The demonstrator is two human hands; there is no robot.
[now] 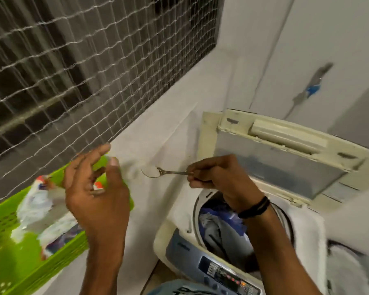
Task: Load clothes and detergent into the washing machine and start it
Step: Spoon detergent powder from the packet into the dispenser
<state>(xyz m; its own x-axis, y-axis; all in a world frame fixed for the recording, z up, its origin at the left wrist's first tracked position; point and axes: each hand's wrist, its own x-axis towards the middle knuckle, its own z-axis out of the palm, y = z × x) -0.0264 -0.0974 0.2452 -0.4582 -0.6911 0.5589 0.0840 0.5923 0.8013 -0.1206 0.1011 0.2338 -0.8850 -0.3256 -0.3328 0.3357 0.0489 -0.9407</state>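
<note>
My right hand (219, 177) holds a metal spoon (164, 172) level, heaped with white detergent powder, left of the top-loading washing machine (179, 241). The machine's lid (285, 150) stands raised. Blue and grey clothes (219, 224) fill the drum below my right wrist. My left hand (96, 188) hovers with fingers spread above a green plastic basket (6, 220). A white detergent packet (43, 205) lies in that basket. The control panel (224, 273) faces me at the machine's front.
A wire-mesh window grille (83, 60) fills the upper left above a white ledge (149, 135). White walls close in behind and to the right, with a pipe and blue-tagged tap (312, 88). A white cloth (345, 262) drapes the machine's right side.
</note>
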